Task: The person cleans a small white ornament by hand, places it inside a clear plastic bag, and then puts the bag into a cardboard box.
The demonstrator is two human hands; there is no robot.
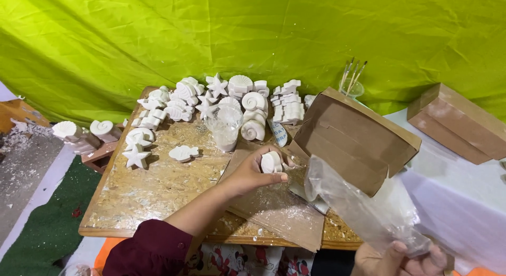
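Note:
My left hand (pixel 252 172) reaches over the wooden board table (pixel 153 191) and holds a small white plaster piece (pixel 271 162) between thumb and fingers. At the bottom right edge my right hand (pixel 400 259) grips a clear plastic bag (pixel 363 202) that stretches up toward a brown cardboard box (pixel 356 139). The box rests tilted on the table's right part, just right of the plaster piece. A sheet of brown paper (pixel 279 207) lies under my left hand.
Several white plaster shells, starfish and fish (pixel 211 99) crowd the table's far side around a clear plastic cup (pixel 225 127). A jar with brushes (pixel 352 81) stands behind the box. Two flat brown boxes (pixel 456 122) lie on a white cloth at right. A green tarp (pixel 253 33) hangs behind.

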